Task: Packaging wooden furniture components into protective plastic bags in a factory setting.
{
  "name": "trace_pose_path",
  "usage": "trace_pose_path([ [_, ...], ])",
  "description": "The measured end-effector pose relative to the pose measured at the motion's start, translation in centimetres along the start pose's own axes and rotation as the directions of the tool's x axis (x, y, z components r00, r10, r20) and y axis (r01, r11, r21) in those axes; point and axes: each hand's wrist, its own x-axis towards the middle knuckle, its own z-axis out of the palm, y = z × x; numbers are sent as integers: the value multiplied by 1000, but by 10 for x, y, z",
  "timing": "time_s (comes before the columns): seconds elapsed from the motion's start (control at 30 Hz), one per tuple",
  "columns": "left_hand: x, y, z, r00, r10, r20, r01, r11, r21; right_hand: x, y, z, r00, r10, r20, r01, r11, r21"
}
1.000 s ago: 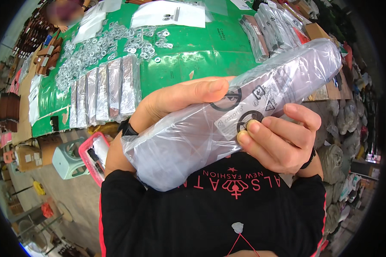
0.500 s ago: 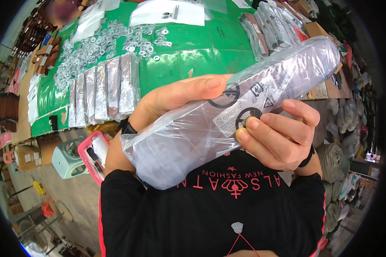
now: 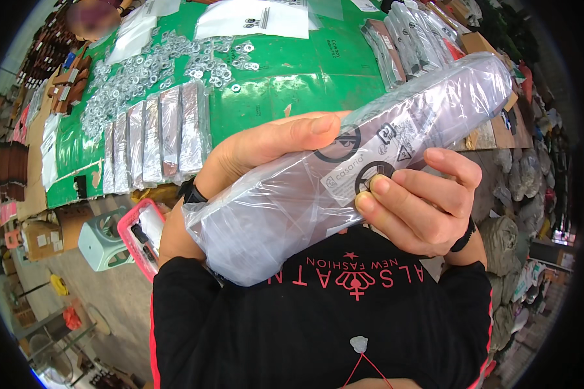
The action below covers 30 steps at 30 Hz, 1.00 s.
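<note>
A long bundle in a clear plastic bag [image 3: 266, 217] slants across in front of my chest, its far end raised to the right. My left hand [image 3: 282, 137] grips its upper side, thumb lying on the film and the other fingers hidden behind. On the near side, my right hand [image 3: 428, 204] has thumb and forefinger pinched at the bag's face, next to a round dark printed mark. A pale label [image 3: 345, 180] with black marks shows between the hands. The bag's lower left end is loose and crumpled; what is inside is only dimly seen.
On the green-covered table [image 3: 292, 97] lie a row of wrapped brown bundles [image 3: 152, 139], many small bagged washer-like parts [image 3: 133, 78] and white sheets [image 3: 253, 18]. More wrapped bundles [image 3: 412, 39] lie at the far right. A pale green stool [image 3: 102, 236] and pink basket [image 3: 131, 240] stand at left.
Both hands and the bagged bundle keep nearly the same place, with only a very slight shift to the left. Nothing has been let go.
</note>
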Motion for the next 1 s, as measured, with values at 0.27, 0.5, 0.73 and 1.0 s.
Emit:
trace_pose_path([
  [0.27, -1, 0, 2, 997, 16, -75, -16, 1000, 6, 0, 1, 2, 1000, -10, -9, 10, 1000, 20],
  [0.5, -3, -1, -3, 998, 39, -44, -38, 999, 17, -1, 2, 0, 999, -16, 31, 15, 1000, 19],
  [0.73, -6, -5, -14, 998, 55, -10, -54, 997, 57, 0, 1, 1, 999, -32, 14, 31, 999, 20],
  [1.0, -2, 4, -21, 1000, 23, 15, -24, 996, 83, 0, 7, 8, 999, -26, 25, 26, 999, 32],
])
